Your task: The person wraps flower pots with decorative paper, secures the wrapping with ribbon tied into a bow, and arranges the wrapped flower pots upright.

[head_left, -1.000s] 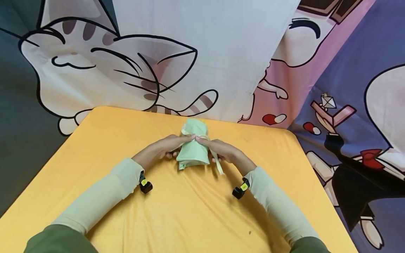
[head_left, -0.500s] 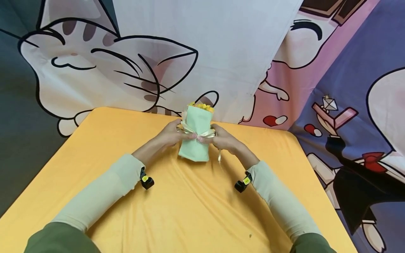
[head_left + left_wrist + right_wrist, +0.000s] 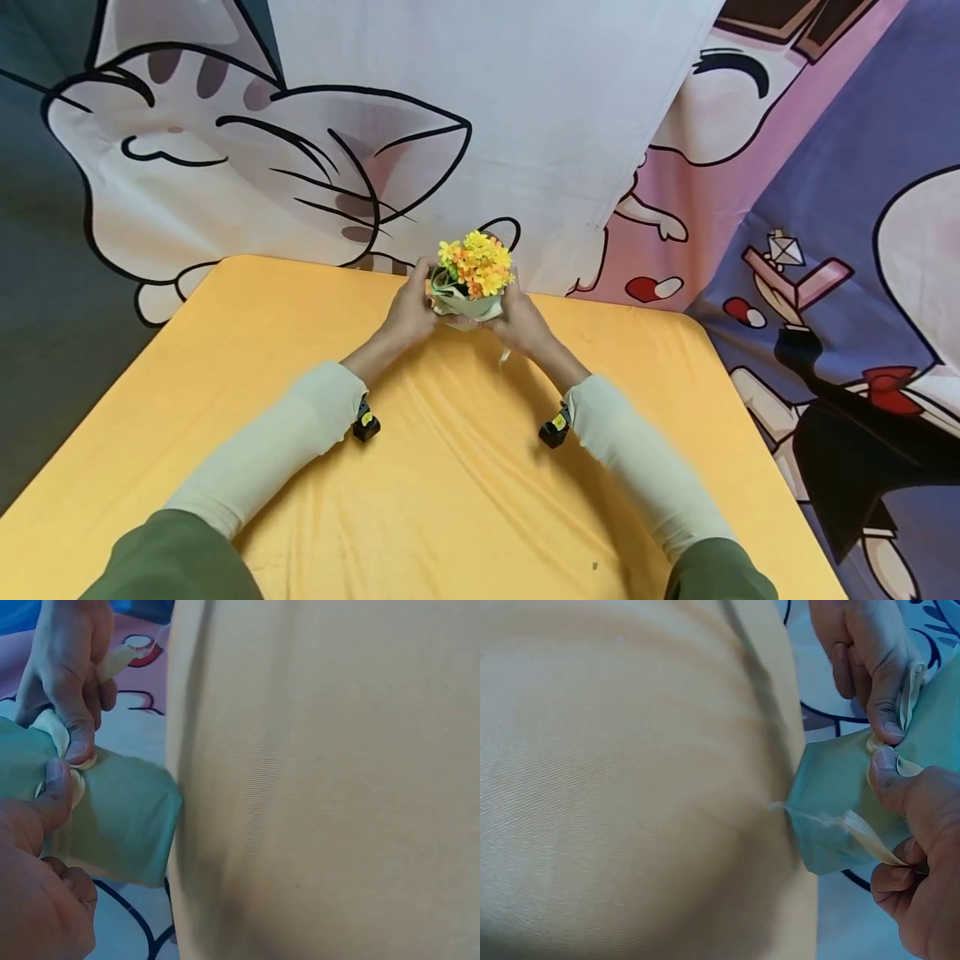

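Note:
Both hands hold a small bouquet with yellow and orange flowers, its blossoms tipped toward the head camera. Mint-green wrapping paper surrounds the stems, and a cream ribbon ties it at the middle. My left hand grips the left side; my right hand grips the right. In both wrist views the two thumbs press on the ribbon's knot from opposite sides, tips almost together. One frayed ribbon tail trails from under the right hand's curled fingers. The fingers behind the paper are mostly hidden.
A yellow cloth covers the table, whose far edge lies just below the bouquet. Behind it hangs a white curtain printed with a cartoon cat; a pink and purple printed one hangs at the right. Each wrist wears a small black camera.
The bouquet has been raised from low over the table and tilted, so its flowers, hidden at first, now face the head camera. Both hands have moved up and forward with it.

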{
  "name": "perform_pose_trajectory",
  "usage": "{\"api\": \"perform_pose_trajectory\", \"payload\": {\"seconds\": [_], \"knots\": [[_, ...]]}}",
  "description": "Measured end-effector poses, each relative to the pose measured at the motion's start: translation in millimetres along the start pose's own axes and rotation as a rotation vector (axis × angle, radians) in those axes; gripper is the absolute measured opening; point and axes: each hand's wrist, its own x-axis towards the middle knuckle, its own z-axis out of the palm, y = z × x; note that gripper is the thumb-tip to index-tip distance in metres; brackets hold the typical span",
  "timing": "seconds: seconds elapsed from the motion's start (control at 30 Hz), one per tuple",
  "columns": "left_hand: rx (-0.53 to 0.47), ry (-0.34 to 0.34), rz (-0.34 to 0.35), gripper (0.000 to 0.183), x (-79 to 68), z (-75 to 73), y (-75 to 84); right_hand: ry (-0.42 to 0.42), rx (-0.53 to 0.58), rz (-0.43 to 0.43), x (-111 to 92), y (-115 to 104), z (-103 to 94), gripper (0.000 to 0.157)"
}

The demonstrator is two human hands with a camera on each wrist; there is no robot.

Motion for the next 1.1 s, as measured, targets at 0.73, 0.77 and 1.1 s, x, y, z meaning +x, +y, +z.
{"api": "perform_pose_trajectory", "payload": {"seconds": [0.73,0.77,1.1], "knots": [[0.136,-0.045,0.043,0.093,0.8,17.3,-54.0,-0.021,-0.098,0.04,-16.0,10.4,15.2,0.11],[0.144,-0.055,0.033,0.095,3.1,19.4,-58.3,-0.021,-0.093,0.039,-15.8,12.5,15.4,0.109],[0.183,-0.105,-0.01,0.116,8.4,15.4,-47.9,-0.105,-0.046,0.167,-6.8,17.4,11.1,0.084]]}}
